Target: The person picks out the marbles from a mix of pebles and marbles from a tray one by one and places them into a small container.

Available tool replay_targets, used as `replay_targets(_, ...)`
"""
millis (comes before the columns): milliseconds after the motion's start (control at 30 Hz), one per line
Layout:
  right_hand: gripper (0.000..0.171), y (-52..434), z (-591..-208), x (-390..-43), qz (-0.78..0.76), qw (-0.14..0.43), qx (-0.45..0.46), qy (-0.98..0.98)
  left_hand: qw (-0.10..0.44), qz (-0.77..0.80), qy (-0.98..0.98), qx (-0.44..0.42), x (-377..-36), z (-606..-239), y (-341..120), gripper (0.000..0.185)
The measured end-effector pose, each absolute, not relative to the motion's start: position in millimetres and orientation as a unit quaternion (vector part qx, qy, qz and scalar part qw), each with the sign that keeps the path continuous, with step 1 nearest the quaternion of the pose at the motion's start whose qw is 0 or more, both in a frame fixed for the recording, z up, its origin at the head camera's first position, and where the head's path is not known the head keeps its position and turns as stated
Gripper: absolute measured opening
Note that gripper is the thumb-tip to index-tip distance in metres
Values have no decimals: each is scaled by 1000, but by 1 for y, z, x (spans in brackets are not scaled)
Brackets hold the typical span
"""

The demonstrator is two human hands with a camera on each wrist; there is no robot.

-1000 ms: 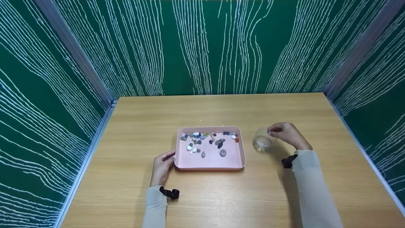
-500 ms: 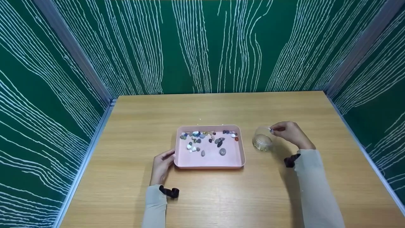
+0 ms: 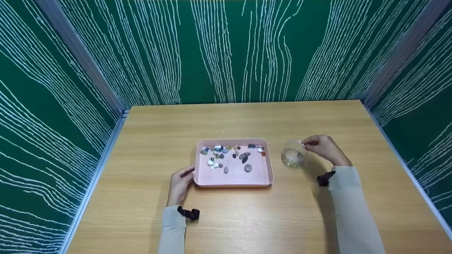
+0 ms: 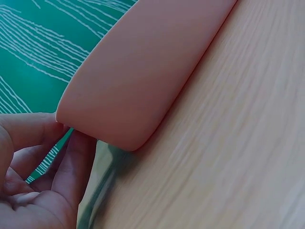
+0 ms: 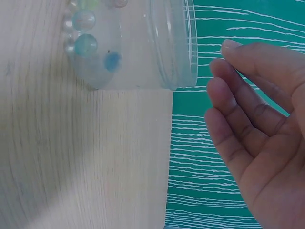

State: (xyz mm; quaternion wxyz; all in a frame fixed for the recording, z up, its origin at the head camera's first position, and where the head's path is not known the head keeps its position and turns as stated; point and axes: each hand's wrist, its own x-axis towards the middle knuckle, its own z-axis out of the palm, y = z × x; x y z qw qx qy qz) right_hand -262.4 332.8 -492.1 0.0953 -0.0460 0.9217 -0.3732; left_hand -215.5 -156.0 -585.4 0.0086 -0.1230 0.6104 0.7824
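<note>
The fingers [image 5: 238, 119] of the right hand [image 3: 323, 148] are loosely extended and hold nothing, their tips just beside the rim of the clear plastic cup [image 3: 292, 157], which stands at about nine o'clock from them on the wooden table [image 3: 317, 218]. In the right wrist view the cup [image 5: 138, 43] is transparent with a ribbed rim, and a few glassy beads [image 5: 86, 45], pale green and blue, lie on its bottom. Whether a fingertip actually touches the rim cannot be told. The left hand [image 3: 180, 184] rests at the near left corner of the pink tray [image 3: 233, 180], its fingers [image 4: 76, 162] gently curled against the corner wall, the tray at about two o'clock from the hand. The tray is shallow, rectangular with rounded corners, and carries small coloured pebbles [image 3: 229, 155] clustered toward its far side. In the left wrist view only the tray's outer wall [image 4: 143, 81] shows, its contents hidden, and the cup's top is cut off in the right wrist view.
</note>
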Motion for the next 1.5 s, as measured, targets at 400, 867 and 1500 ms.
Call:
replay_targets(400, 31, 333, -491, -263, -372, 87, -62, 922, 3, 780, 613, -126, -216, -585, -154, 37)
replay_targets(867, 31, 332, -493, -265, -371, 80, -74, 922, 3, 774, 618, -135, -216, -585, -154, 36)
replay_targets(1500, 30, 315, -496, -273, -374, 79, -85, 920, 12, 779, 614, -124, -217, -584, -155, 35)
